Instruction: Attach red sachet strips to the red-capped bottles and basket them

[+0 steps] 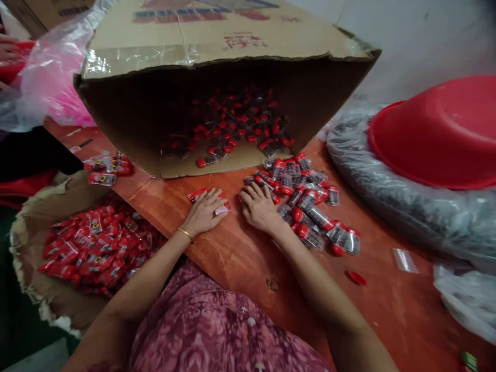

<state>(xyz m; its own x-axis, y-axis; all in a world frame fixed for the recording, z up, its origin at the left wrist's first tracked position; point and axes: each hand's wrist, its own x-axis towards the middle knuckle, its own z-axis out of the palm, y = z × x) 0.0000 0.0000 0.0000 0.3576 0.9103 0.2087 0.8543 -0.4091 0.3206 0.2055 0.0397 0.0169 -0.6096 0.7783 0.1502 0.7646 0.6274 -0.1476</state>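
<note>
My left hand (202, 212) rests on the reddish table (240, 258), fingers lying over a small red packet (201, 194) and a pale slip. My right hand (259, 207) lies palm down beside it, fingers curled at the near edge of a pile of small clear bottles with red caps (310, 201). More of the same bottles lie inside a big cardboard box (217, 57) tipped on its side just beyond the hands. A gold bangle circles my left wrist.
A sack-lined basket (27, 248) full of red packets sits at the left below the table edge. A red plastic basin (442, 134) rests on a plastic-wrapped dark bundle at the right. A loose red cap (357, 278) and clear bag lie nearby. Another person's hand shows far left.
</note>
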